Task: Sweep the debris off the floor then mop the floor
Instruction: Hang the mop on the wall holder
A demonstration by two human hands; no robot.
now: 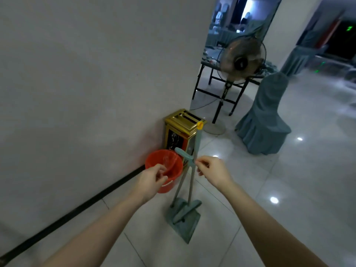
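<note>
- Two bare forearms reach out over the glossy tiled floor (250, 170).
- A teal dustpan (185, 222) stands on the tiles with the broom (195, 151) upright in it, just beside the wall (86, 83).
- The right hand (212, 172) has thumb and forefinger drawn together at the broom's pole; whether they grip it I cannot tell.
- The left hand (152, 180) hangs loosely curled, holding nothing, over the red bucket (152, 158); its contents are unclear.
- Behind stands a gold bin (183, 128), then a pedestal fan (241, 60) and a covered chair (264, 116).
</note>
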